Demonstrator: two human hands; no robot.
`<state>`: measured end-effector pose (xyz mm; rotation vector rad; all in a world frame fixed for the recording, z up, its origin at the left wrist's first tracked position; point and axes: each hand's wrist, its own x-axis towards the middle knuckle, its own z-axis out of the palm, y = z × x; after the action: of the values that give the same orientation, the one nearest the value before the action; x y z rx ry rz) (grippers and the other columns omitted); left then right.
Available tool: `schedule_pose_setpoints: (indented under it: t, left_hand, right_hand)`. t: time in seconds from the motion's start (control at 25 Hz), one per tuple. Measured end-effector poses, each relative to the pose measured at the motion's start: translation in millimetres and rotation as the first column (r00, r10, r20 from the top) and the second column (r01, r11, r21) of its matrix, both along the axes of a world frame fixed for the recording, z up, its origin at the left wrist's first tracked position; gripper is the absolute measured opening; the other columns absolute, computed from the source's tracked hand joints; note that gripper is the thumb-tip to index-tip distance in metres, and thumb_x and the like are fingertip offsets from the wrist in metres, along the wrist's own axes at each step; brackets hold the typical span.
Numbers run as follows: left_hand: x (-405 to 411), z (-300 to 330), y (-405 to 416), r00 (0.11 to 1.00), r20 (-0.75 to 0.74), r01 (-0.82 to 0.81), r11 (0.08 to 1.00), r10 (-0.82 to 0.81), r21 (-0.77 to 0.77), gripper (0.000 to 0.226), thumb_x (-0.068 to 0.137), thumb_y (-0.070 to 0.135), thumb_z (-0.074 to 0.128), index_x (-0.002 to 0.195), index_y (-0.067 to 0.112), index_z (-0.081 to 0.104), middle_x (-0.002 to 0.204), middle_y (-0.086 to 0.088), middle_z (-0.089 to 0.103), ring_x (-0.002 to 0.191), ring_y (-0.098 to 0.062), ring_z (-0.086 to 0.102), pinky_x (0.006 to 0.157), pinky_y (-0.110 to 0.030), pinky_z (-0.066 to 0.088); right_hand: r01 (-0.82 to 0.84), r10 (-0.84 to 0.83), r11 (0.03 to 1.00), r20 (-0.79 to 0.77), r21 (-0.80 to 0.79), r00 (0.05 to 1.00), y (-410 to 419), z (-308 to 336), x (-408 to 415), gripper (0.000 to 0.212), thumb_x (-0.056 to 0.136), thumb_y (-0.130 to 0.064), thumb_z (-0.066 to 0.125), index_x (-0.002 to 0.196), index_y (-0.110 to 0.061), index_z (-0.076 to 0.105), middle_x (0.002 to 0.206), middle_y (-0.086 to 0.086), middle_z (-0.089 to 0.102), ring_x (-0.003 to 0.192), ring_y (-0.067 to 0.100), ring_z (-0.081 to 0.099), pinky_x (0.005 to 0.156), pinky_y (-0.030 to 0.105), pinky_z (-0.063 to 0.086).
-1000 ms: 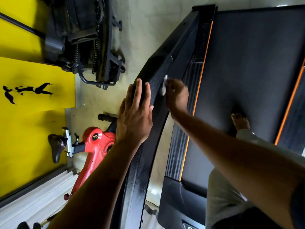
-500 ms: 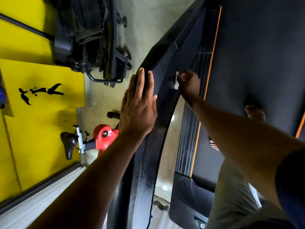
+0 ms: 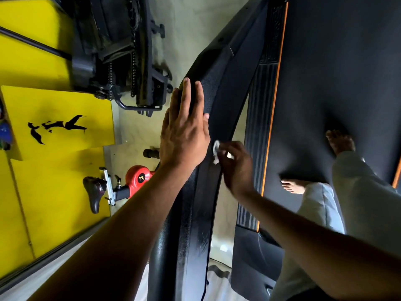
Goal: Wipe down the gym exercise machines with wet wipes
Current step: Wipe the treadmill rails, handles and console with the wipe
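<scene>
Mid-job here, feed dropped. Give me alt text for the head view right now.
The right hand presses a crumpled white wipe against the inner side of the treadmill's black handrail, while the left hand rests flat on the rail's top. Bare feet stand on the treadmill belt; a red exercise bike sits left.

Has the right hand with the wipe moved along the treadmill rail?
Yes. The right hand slid the wipe down the rail toward the person, passing the resting left hand.
</scene>
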<state>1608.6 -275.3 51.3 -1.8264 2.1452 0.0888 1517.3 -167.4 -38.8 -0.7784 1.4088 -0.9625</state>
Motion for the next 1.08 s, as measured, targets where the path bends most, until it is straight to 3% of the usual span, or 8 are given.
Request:
schedule_pose_setpoints:
  t: [0.12, 0.24, 0.32, 0.44, 0.56, 0.72, 0.88, 1.08]
  left_hand:
    - [0.2, 0.6, -1.4, 1.000, -0.017, -0.007, 1.000, 0.007, -0.009, 0.064, 0.109, 0.034, 0.035, 0.166, 0.014, 0.014, 0.174, -0.012, 0.011, 0.159, -0.033, 0.017, 0.126, -0.045, 0.030]
    - [-0.1, -0.2, 0.0, 1.000, -0.010, -0.004, 1.000, 0.004, -0.006, 0.064, 0.109, 0.035, 0.034, 0.166, 0.015, 0.013, 0.174, -0.011, 0.010, 0.159, -0.033, 0.015, 0.125, -0.045, 0.030]
    - [-0.3, -1.2, -0.3, 1.000, -0.008, -0.005, 1.000, 0.005, -0.002, 0.064, 0.110, 0.036, 0.033, 0.167, 0.015, 0.011, 0.174, -0.010, 0.008, 0.159, -0.033, 0.015, 0.125, -0.045, 0.031]
    - [0.0, -0.5, -1.6, 1.000, -0.009, -0.016, 1.000, 0.016, -0.001, 0.065, 0.109, 0.036, 0.034, 0.167, 0.016, 0.012, 0.174, -0.010, 0.009, 0.159, -0.033, 0.016, 0.124, -0.045, 0.032]
    - [0.3, -0.7, -2.6, 1.000, -0.022, -0.002, 1.000, 0.002, 0.001, 0.065, 0.109, 0.035, 0.036, 0.166, 0.014, 0.013, 0.174, -0.012, 0.011, 0.158, -0.035, 0.017, 0.124, -0.047, 0.032]
    - [1.5, -2.1, -2.6, 1.000, -0.021, -0.005, 1.000, 0.005, 0.005, 0.065, 0.110, 0.034, 0.038, 0.166, 0.013, 0.013, 0.174, -0.012, 0.010, 0.158, -0.035, 0.016, 0.125, -0.046, 0.031]
    - [2.3, -3.2, -2.4, 0.999, -0.033, 0.000, 1.000, -0.001, -0.016, 0.065, 0.109, 0.034, 0.038, 0.166, 0.013, 0.015, 0.173, -0.013, 0.012, 0.158, -0.035, 0.017, 0.125, -0.046, 0.031]
    - [2.9, -2.2, -2.9, 1.000, -0.028, -0.006, 1.000, 0.006, -0.005, 0.065, 0.110, 0.035, 0.036, 0.166, 0.013, 0.013, 0.173, -0.012, 0.010, 0.158, -0.035, 0.016, 0.125, -0.046, 0.031]
  right_hand:
    - [0.099, -0.087, 0.988, -0.101, 0.116, 0.991, -58.6, -53.2, -8.9, 0.009, 0.097, -0.021, 0.069, 0.091, -0.016, 0.074, 0.080, -0.018, 0.061, 0.075, -0.016, 0.060, 0.068, 0.012, 0.047]
    - [0.075, -0.030, 0.969, -0.188, 0.236, 0.982, -85.6, -102.6, -12.6, 0.016, 0.098, -0.031, 0.066, 0.087, -0.023, 0.074, 0.073, -0.013, 0.066, 0.068, -0.007, 0.063, 0.075, 0.038, 0.059]
    - [0.074, -0.015, 0.951, -0.195, 0.301, 0.981, -86.6, -114.8, -10.2, 0.019, 0.100, -0.029, 0.063, 0.093, -0.016, 0.076, 0.083, -0.008, 0.070, 0.073, 0.000, 0.063, 0.079, 0.042, 0.060]
    - [0.081, -0.032, 0.951, -0.167, 0.298, 0.985, -59.3, -88.6, 4.4, 0.023, 0.104, -0.024, 0.057, 0.116, -0.009, 0.070, 0.108, 0.001, 0.070, 0.091, 0.003, 0.060, 0.084, 0.022, 0.055]
    - [0.063, -0.042, 0.966, -0.090, 0.252, 0.995, 7.9, -38.2, 20.6, 0.023, 0.105, -0.017, 0.055, 0.121, -0.008, 0.068, 0.107, -0.002, 0.064, 0.092, -0.010, 0.055, 0.080, 0.002, 0.040]
    - [0.114, -0.121, 0.952, 0.007, 0.284, 0.993, 31.2, -28.8, 20.2, 0.015, 0.099, -0.012, 0.065, 0.099, -0.002, 0.076, 0.091, 0.002, 0.070, 0.081, -0.011, 0.062, 0.074, 0.004, 0.042]
    - [0.181, -0.172, 0.915, -0.057, 0.362, 0.983, -56.6, -94.5, 12.0, 0.021, 0.099, -0.026, 0.067, 0.088, -0.010, 0.075, 0.083, 0.004, 0.073, 0.071, 0.000, 0.065, 0.064, 0.016, 0.047]
    - [0.109, -0.004, 0.908, -0.251, 0.405, 0.968, -107.3, -133.9, -1.5, 0.033, 0.101, -0.033, 0.061, 0.074, -0.015, 0.070, 0.063, -0.009, 0.064, 0.059, 0.002, 0.062, 0.049, 0.014, 0.043]
